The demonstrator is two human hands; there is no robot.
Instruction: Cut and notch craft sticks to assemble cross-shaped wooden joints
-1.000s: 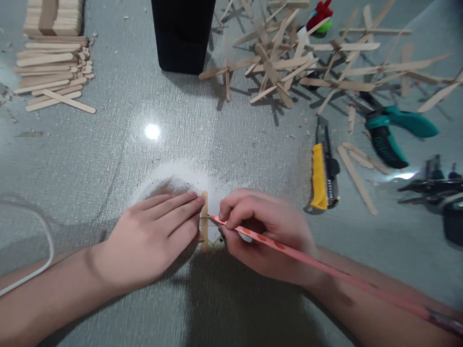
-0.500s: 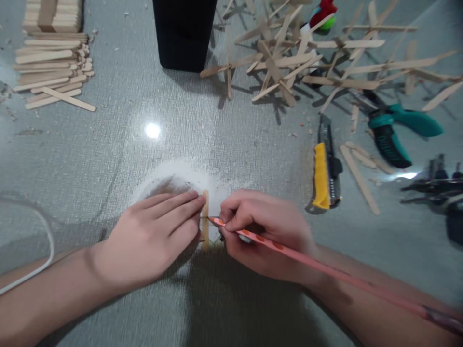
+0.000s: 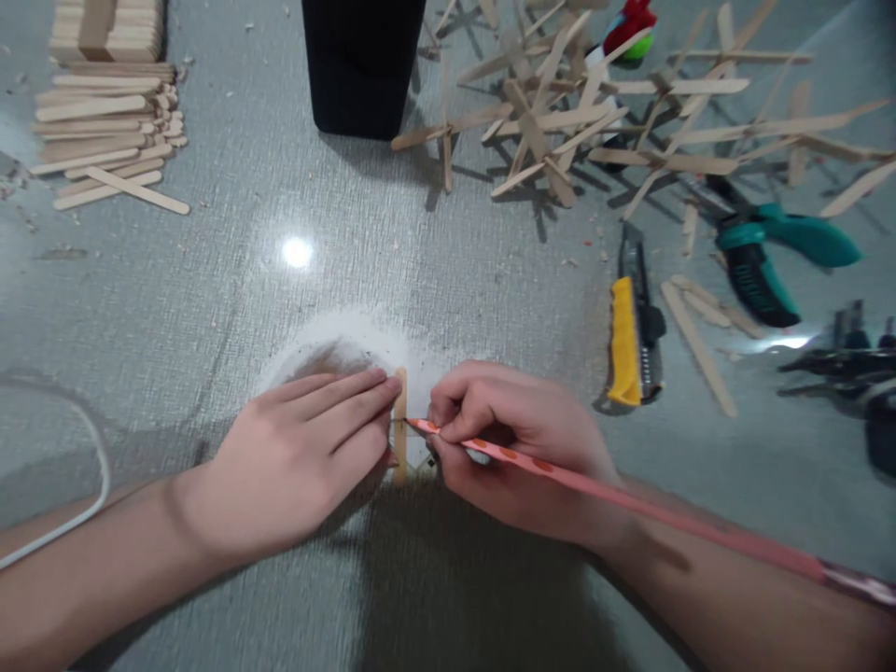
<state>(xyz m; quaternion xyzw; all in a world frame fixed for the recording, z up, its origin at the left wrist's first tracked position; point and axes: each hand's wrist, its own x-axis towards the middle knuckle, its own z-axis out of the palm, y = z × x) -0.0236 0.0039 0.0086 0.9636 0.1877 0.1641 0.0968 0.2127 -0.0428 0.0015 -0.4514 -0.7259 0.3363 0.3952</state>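
A pink pencil [image 3: 518, 457] with orange spots is pinched in my right hand [image 3: 511, 448]. Its tip touches or nearly touches the right edge of a short upright-lying craft stick [image 3: 400, 397], beside a thin dark line across the wood. My left hand [image 3: 301, 448] lies over the left side of that stick, fingertips and thumb holding it against the table. A small clear piece with a dark corner [image 3: 430, 463] shows partly between the hands; what it is I cannot make out. Under my left palm everything is hidden.
White powder [image 3: 350, 327] surrounds my left fingers. A yellow utility knife [image 3: 625, 341], teal pliers [image 3: 760, 257] and loose craft sticks [image 3: 698, 345] lie right. Crossed-stick assemblies [image 3: 539, 131] spread behind. A black container [image 3: 360, 70], stacked sticks [image 3: 105, 121] and a white cable [image 3: 98, 448] are also around.
The whole view has shifted slightly, so things sit a little further right. The pencil's rear end has risen a little. Both hands keep their hold.
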